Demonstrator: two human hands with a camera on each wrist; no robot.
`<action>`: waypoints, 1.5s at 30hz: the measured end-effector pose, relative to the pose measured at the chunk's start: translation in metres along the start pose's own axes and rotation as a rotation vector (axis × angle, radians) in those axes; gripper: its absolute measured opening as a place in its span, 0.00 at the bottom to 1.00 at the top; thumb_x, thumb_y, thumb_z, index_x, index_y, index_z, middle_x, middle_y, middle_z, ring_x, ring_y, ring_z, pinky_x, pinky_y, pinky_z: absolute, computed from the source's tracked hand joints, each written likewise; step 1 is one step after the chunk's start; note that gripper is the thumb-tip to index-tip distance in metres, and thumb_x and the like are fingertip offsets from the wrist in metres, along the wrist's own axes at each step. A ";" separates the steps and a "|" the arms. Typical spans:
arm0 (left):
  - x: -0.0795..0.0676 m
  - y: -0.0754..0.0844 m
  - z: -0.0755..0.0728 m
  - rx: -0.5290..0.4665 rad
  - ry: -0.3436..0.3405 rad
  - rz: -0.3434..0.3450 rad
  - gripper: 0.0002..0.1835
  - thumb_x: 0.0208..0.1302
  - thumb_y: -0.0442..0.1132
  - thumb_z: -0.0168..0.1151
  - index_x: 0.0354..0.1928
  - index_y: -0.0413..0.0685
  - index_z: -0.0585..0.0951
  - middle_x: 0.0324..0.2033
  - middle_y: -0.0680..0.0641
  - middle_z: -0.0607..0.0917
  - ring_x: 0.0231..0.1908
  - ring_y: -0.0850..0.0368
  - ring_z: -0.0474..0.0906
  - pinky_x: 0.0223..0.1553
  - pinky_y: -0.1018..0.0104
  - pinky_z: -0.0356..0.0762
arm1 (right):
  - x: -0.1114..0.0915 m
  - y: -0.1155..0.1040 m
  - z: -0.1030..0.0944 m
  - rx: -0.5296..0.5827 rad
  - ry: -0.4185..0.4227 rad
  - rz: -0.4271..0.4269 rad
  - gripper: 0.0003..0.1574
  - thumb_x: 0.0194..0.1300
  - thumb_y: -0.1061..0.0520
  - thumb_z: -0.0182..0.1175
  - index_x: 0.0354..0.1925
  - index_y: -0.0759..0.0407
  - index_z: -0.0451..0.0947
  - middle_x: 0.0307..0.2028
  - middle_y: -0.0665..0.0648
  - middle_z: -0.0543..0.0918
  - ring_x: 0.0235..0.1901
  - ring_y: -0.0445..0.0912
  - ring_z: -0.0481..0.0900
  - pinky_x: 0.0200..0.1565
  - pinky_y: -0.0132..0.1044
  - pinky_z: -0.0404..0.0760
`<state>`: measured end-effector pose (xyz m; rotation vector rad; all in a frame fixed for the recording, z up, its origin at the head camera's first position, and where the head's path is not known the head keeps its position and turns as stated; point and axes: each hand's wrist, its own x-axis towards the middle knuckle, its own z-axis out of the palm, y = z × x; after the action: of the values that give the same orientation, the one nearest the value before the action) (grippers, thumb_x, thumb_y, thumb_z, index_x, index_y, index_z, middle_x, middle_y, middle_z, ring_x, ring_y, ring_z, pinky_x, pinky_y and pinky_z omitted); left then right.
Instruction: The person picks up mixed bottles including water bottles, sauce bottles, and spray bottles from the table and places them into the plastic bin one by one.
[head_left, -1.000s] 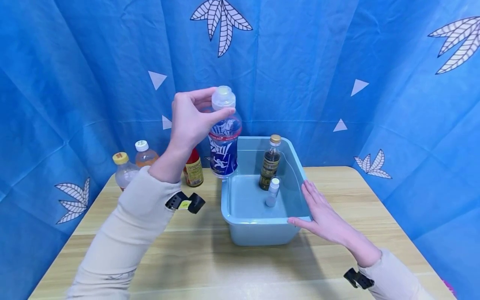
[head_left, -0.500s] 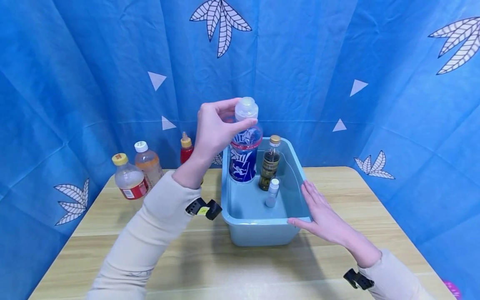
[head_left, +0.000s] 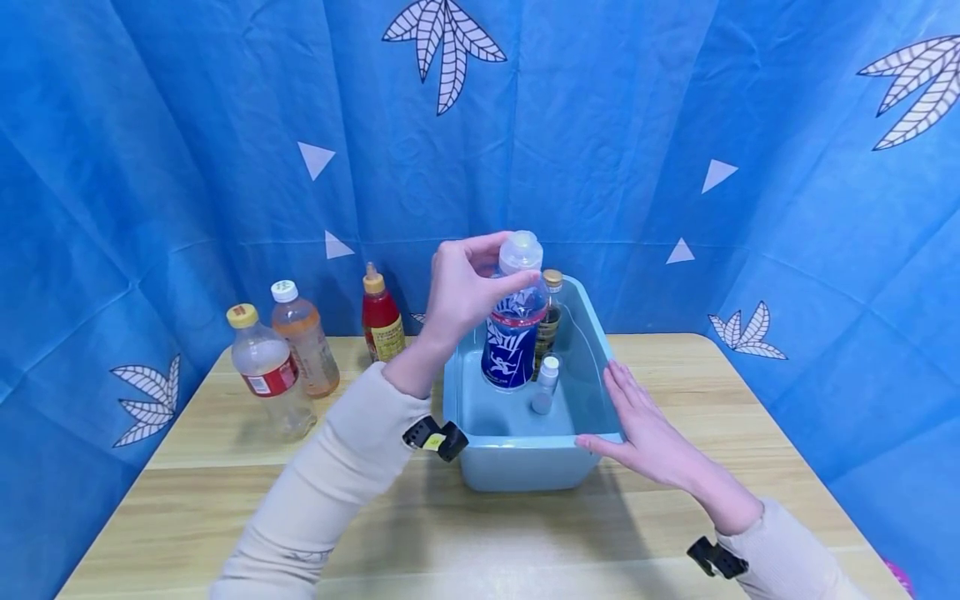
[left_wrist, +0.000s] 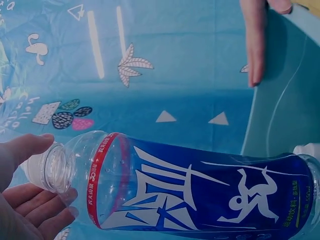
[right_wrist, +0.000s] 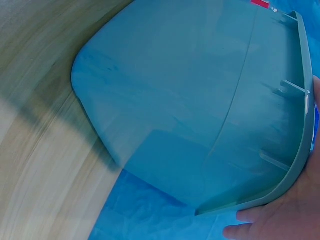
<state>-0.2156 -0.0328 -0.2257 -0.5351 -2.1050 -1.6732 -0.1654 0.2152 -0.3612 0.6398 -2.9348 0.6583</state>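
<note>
My left hand pinches the neck of a clear plastic drink bottle with a blue label and a red band. In the head view the bottle stands upright within the light-blue bin; whether its base touches the floor is unclear. In the left wrist view, thumb and fingers lie about the cap end of the bottle. My right hand rests on the bin's right rim with fairly straight fingers. Inside the bin are a dark bottle with a gold cap, partly hidden, and a small white-capped bottle.
Left of the bin stand a red sauce bottle with a yellow nozzle, a white-capped bottle and a yellow-capped bottle with a red label. Blue patterned cloth hangs behind the wooden table.
My left hand has carried the drink bottle rightward and down, from above the bin's left edge into the bin. It now partly hides the dark bottle. The right hand has stayed put.
</note>
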 end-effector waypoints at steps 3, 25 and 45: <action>-0.003 -0.006 0.006 -0.004 -0.006 0.000 0.23 0.45 0.39 0.71 0.46 0.42 0.80 0.38 0.46 0.83 0.38 0.59 0.79 0.40 0.66 0.76 | 0.000 -0.001 0.000 0.004 -0.003 0.005 0.61 0.52 0.32 0.56 0.66 0.67 0.41 0.67 0.64 0.40 0.65 0.57 0.36 0.59 0.58 0.46; -0.018 -0.042 0.046 -0.011 -0.058 -0.081 0.25 0.44 0.40 0.71 0.47 0.43 0.79 0.41 0.47 0.82 0.39 0.58 0.79 0.39 0.70 0.75 | 0.000 0.000 0.000 -0.004 -0.006 0.011 0.61 0.53 0.32 0.55 0.66 0.68 0.41 0.67 0.65 0.40 0.65 0.57 0.36 0.60 0.58 0.45; -0.024 -0.070 0.068 -0.021 -0.137 -0.111 0.26 0.43 0.43 0.71 0.48 0.46 0.79 0.41 0.49 0.82 0.37 0.61 0.79 0.39 0.70 0.76 | 0.000 0.000 0.000 0.007 -0.006 0.010 0.61 0.53 0.32 0.55 0.66 0.68 0.41 0.67 0.65 0.40 0.65 0.58 0.36 0.59 0.58 0.45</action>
<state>-0.2365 0.0171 -0.3102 -0.5640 -2.2540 -1.7663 -0.1655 0.2152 -0.3615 0.6293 -2.9447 0.6693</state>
